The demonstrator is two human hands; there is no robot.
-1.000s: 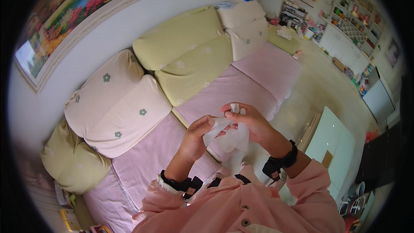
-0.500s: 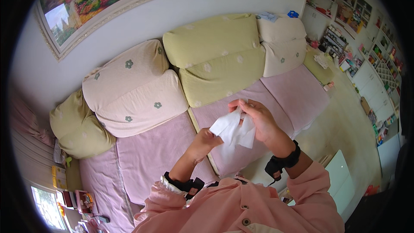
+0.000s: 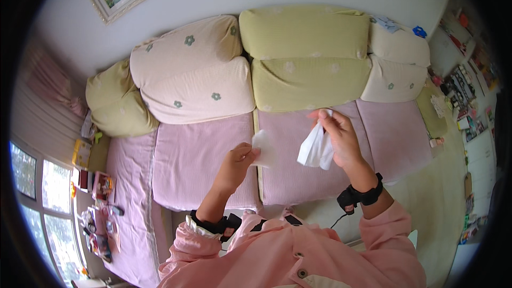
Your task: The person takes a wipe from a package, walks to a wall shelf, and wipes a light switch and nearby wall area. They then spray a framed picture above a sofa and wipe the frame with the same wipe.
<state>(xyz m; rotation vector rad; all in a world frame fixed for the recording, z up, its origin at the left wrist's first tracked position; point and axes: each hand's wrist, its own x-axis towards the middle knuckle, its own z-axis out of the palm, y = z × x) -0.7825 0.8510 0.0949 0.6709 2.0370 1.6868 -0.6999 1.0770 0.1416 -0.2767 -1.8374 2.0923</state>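
My left hand [image 3: 234,166] pinches a small, thin piece of white tissue [image 3: 262,150] between thumb and fingers. Off to the right, my right hand [image 3: 344,141] grips a larger, folded white tissue [image 3: 314,150] by its upper edge, and its loose end hangs down. A gap lies between the two pieces, over the pink sofa seat [image 3: 282,181]. Both hands are in the air above the seat, with a black band round each wrist.
Cream flowered cushions [image 3: 194,82] and green ones [image 3: 309,82] line the sofa back against the wall. A side table with small items [image 3: 101,224] stands by the windows at left. Cluttered shelves [image 3: 474,90] and pale floor [image 3: 426,202] lie to the right.
My hands have moved apart. The white tissue bunched between them is now two separate pieces, one in each hand. The whole view has turned a little to the left.
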